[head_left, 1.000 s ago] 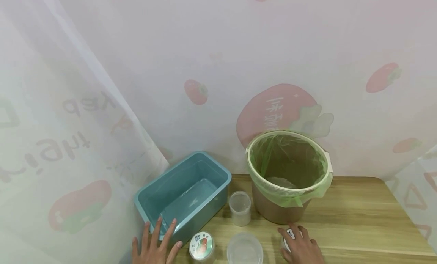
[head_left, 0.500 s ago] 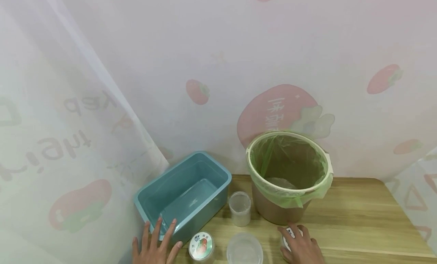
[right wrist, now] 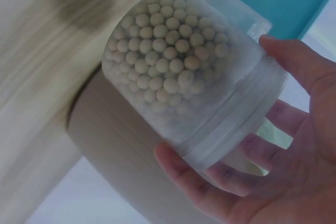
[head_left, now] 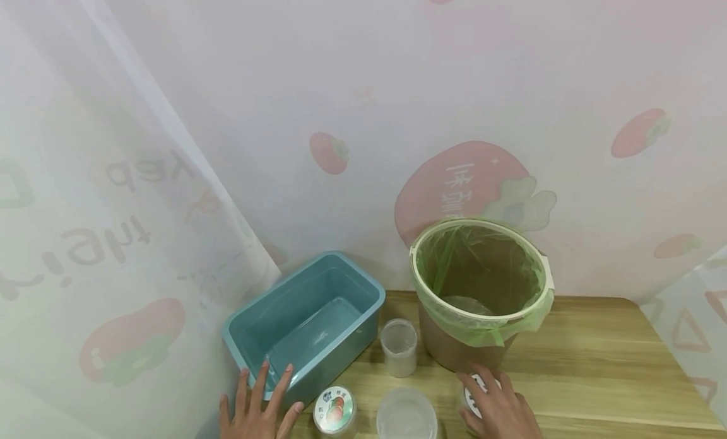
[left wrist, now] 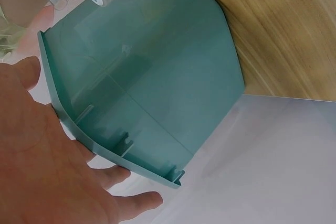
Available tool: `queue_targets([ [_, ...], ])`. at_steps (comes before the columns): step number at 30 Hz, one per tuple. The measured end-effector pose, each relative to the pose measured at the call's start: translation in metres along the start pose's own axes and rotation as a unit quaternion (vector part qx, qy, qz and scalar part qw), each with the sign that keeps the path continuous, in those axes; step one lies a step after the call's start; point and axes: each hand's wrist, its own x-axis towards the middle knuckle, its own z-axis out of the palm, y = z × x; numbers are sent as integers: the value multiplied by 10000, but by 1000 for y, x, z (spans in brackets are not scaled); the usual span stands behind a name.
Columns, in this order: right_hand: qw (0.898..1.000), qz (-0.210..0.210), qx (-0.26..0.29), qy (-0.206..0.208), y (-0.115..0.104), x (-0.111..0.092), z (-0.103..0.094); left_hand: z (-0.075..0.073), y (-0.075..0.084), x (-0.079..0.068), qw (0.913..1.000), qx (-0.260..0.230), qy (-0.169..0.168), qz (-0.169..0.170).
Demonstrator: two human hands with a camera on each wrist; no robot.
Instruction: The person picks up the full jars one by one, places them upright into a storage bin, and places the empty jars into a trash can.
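My right hand grips a clear plastic jar by its lid end, thumb on one side and fingers on the other. In the right wrist view the jar holds many small beige balls. Part of its white lid label shows between the fingers in the head view. My left hand rests on the near rim of a teal plastic basin, fingers spread and straight. Right of that hand stands a clear jar whose lid carries a red fruit picture. Beside it is a round clear tub.
A small clear plastic cup stands between the basin and a brown bin with a green bag liner. All rest on a wood-grain table. A pale printed curtain hangs behind and to the left.
My right hand and the lid of the jar have shifted slightly left in the head view. The left hand, basin and other containers stay where they were.
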Motion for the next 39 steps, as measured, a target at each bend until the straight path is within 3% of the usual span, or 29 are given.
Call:
queue_targets([
  [9,9972,-503,-368,415,-6,10,-9,-1,1,-1,9998,-11,-165,-83],
  [18,9999,-126,-39,100,-25,22,-23,-2,3,0,9995,9,-275,-182],
  [27,9996,-258,51,60,-44,43,-35,4,1,-2,10000,-44,53,-45],
  [36,9981,-455,162,395,-69,69,-37,4,0,-1,9999,-66,4,-84],
  [39,9986,-378,243,282,-79,75,-35,4,1,-1,10000,-61,-2,-74],
])
